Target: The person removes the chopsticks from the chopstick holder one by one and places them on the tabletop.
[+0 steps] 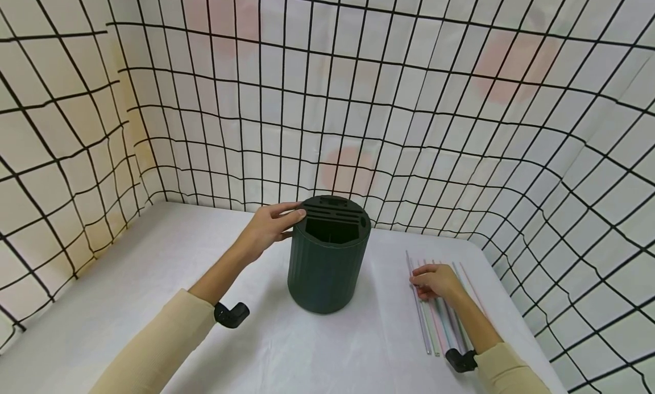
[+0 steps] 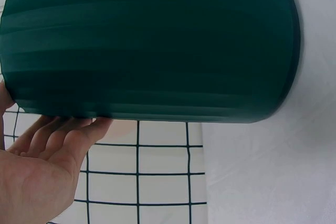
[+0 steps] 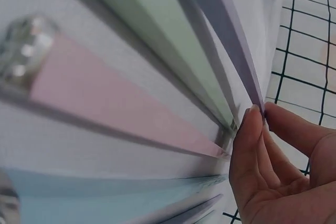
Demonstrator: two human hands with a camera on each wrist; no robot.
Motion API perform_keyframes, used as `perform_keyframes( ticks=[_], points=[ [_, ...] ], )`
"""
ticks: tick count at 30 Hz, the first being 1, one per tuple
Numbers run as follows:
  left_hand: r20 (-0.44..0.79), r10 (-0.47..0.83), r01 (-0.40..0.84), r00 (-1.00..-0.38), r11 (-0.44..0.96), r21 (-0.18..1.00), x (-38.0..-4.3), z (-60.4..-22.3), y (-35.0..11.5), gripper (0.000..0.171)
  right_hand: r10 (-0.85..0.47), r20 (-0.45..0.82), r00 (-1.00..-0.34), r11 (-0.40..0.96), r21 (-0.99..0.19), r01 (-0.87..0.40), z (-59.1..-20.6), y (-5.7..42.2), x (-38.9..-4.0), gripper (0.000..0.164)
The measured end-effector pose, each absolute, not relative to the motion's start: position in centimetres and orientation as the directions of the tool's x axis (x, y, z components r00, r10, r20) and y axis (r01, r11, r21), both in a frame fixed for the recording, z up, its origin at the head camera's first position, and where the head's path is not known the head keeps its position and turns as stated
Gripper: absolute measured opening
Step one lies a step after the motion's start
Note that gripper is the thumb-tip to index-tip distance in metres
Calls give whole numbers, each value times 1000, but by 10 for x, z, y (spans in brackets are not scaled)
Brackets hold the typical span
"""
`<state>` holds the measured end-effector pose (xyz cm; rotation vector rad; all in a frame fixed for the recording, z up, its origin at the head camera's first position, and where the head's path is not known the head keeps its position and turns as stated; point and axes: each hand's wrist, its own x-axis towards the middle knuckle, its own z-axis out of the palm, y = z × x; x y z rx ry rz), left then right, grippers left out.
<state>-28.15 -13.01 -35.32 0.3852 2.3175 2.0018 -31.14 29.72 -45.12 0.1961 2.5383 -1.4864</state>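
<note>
A dark green ribbed pen holder (image 1: 327, 269) stands upright on the white table, its top divided into one large opening and several narrow slots. My left hand (image 1: 268, 226) holds its upper left edge, thumb at the rim; in the left wrist view the fingers (image 2: 79, 137) lie against its side. On the right, my right hand (image 1: 437, 281) pinches a thin purple stick (image 1: 421, 317) between thumb and fingertips, clearest in the right wrist view. Beside that stick (image 3: 231, 27) lie green (image 3: 157, 35), pink (image 3: 115, 93) and blue (image 3: 105, 192) ones, roughly parallel.
Black wire mesh (image 1: 327, 98) rises at the back and both sides, with pale, pink-spotted cloth behind it. White cloth covers the table (image 1: 307, 354). A black wrist mount (image 1: 232, 315) sits on my left wrist and another (image 1: 460, 360) on my right.
</note>
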Motion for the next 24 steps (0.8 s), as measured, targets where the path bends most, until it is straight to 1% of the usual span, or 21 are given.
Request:
perform_keyframes(
  ticks=[14, 19, 24],
  points=[
    [125, 224, 155, -967, 124, 980, -283, -353, -128, 55, 41, -189, -981, 498, -848, 184, -459, 303, -312, 34],
    [134, 231, 164, -964, 116, 980, -283, -353, -128, 55, 51, -154, -987, 495, -854, 159, -455, 304, -310, 36],
    [117, 221, 146, -968, 117, 982, -281, -352, -130, 55, 57, -147, -987, 501, -851, 156, -449, 306, -308, 36]
  ],
)
